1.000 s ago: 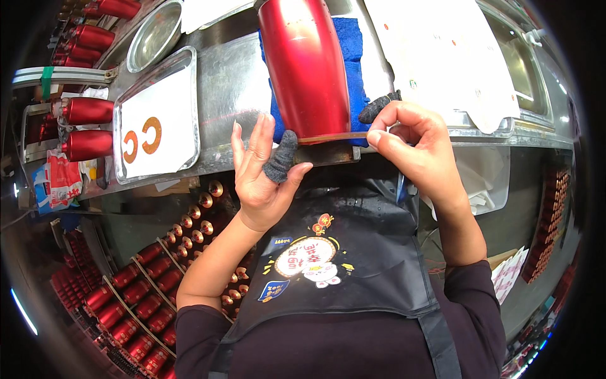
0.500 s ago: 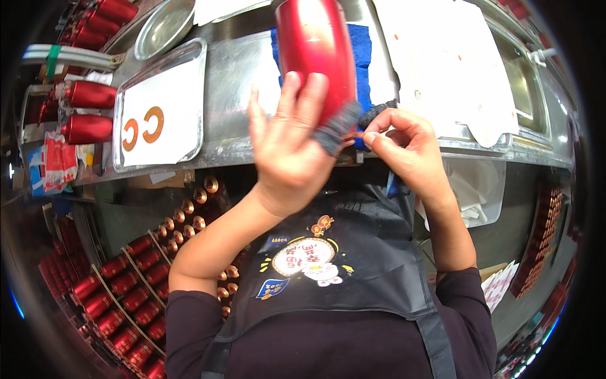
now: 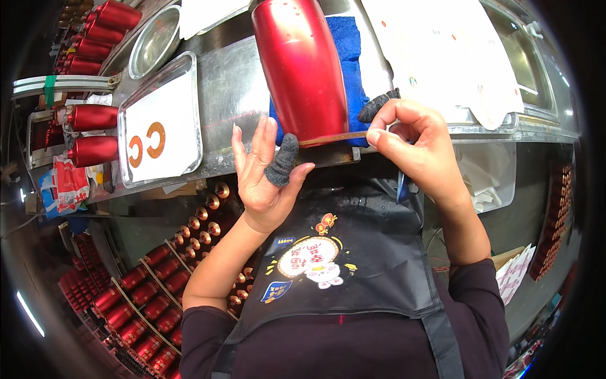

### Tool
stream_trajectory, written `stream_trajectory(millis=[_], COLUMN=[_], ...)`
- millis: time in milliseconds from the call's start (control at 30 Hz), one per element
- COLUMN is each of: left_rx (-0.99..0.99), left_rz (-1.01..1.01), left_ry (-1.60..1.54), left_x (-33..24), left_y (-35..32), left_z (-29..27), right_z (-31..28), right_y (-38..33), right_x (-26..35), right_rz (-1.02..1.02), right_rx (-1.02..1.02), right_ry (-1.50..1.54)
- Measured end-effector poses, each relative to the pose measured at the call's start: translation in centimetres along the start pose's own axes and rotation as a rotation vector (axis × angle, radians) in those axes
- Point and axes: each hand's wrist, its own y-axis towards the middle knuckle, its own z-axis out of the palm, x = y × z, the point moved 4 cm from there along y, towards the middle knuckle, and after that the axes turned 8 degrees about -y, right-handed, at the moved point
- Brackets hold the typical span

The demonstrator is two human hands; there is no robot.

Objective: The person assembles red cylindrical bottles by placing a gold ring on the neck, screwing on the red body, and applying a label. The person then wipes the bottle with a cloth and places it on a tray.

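Observation:
A large glossy red metal bottle [image 3: 303,69] lies on a blue towel [image 3: 351,63] on a steel counter [image 3: 233,95], its base toward me. My right hand [image 3: 416,145], with a dark fingertip cover, pinches the end of a thin brown strip [image 3: 331,138] that runs along the bottle's bottom edge. My left hand [image 3: 265,174] is open with fingers spread, just below and left of the bottle's base. It holds nothing, and one finger wears a dark cover that sits close to the strip.
A steel tray [image 3: 126,151] with a white sheet and two orange C-shaped pieces sits to the left, a round metal bowl [image 3: 154,41] behind it. More red bottles [image 3: 91,117] lie far left and fill racks [image 3: 145,297] below. White printed paper [image 3: 442,50] covers the right.
Half a second ago my left hand lay over the bottle's lower part; it has since dropped back off it, open. My right hand has kept its pinch at the base edge.

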Motion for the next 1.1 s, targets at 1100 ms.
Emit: stream_trajectory(millis=[1100], left_rx=[0.040], left_rz=[0.065], left_ry=[0.112], left_x=[-1.1], left_y=[1.8], left_z=[-0.2], right_z=[0.6], right_y=[0.8], right_x=[-0.9], right_rz=[-0.059], right_rx=[0.023], right_ry=[0.015])
